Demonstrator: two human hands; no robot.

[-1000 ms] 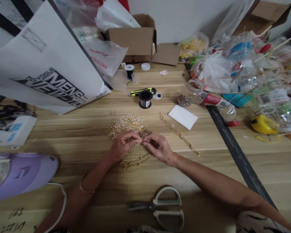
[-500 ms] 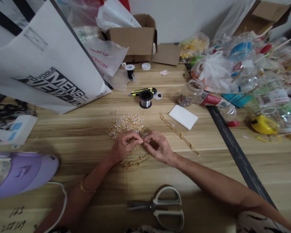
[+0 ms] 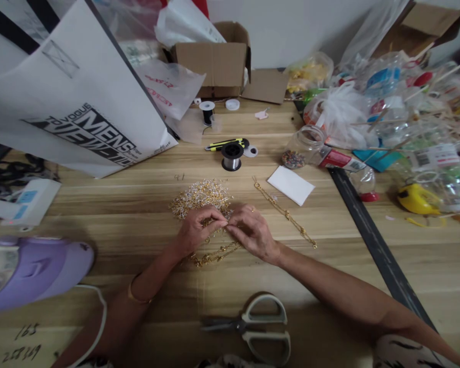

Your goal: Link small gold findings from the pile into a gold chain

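My left hand (image 3: pixel 201 230) and my right hand (image 3: pixel 252 231) meet at the fingertips, each closed in a pinch. What they pinch is too small to make out. Just behind them lies a pile of small gold and silver-white beads (image 3: pixel 203 194), partly covered by the left fingers. Below the hands a gold chain with bead clusters (image 3: pixel 212 256) rests on the table, its ends hidden beneath them. A second gold chain (image 3: pixel 287 214) stretches diagonally to the right of my right hand.
Scissors (image 3: pixel 258 324) lie near the front edge. Behind the beads are a wire spool (image 3: pixel 232 157), a yellow-black cutter knife (image 3: pixel 226 144) and a bead jar (image 3: pixel 302 145). A white folded paper (image 3: pixel 290 185) is at right; a purple appliance (image 3: pixel 38 273) stands left.
The whole view has shifted very slightly. Both hands keep their fingertips together in the same place, with the right fingers tilted a little differently.
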